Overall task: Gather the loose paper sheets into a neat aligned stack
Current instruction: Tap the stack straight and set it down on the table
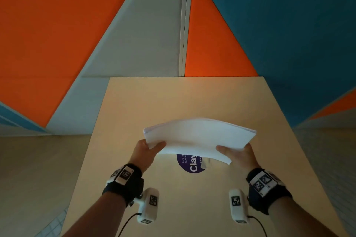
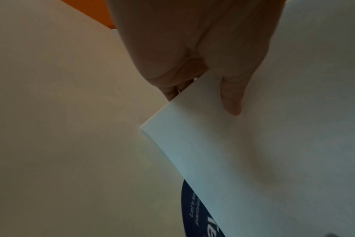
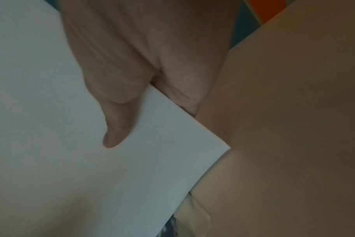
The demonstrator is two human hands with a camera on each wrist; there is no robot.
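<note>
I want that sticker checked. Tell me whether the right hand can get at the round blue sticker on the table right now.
Probably not as things stand: the right hand grips the paper stack, as does the left hand, and the stack hangs over much of the blue sticker.

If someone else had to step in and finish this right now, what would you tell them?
Left hand grips the left edge of the paper stack, thumb on top. Right hand grips the right edge the same way. The stack is lifted above the table, bowed upward, over a round purple sticker.
Done: sheets gathered.
Left: far edges look uneven; tap square, lay flat.
</note>
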